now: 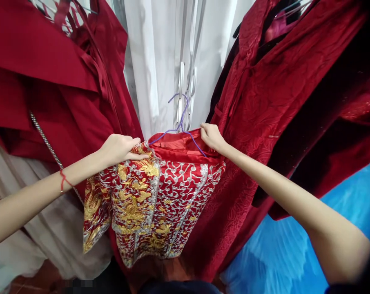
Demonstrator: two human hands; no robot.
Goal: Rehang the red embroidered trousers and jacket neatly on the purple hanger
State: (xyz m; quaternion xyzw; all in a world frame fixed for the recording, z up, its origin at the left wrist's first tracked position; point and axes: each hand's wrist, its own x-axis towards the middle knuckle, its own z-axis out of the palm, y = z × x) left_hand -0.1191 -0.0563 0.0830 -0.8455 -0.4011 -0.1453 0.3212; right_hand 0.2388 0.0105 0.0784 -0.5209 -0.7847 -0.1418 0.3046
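A red garment (160,196) with gold and silver embroidery hangs on a purple hanger (181,118). My left hand (119,148) is closed on the garment's left shoulder, fingers pinching the embroidered cloth. A red string circles that wrist. My right hand (212,136) grips the garment's right shoulder by the red lining, fingers curled over the edge. The hanger's hook rises between both hands toward a white metal rail (185,77).
Dark red robes (65,81) hang close on the left, with a beaded chain (45,141) running down. More red patterned and velvet garments (279,102) crowd the right. White cloth (151,61) hangs behind. Blue fabric (295,253) lies at lower right, pale cloth (44,232) at lower left.
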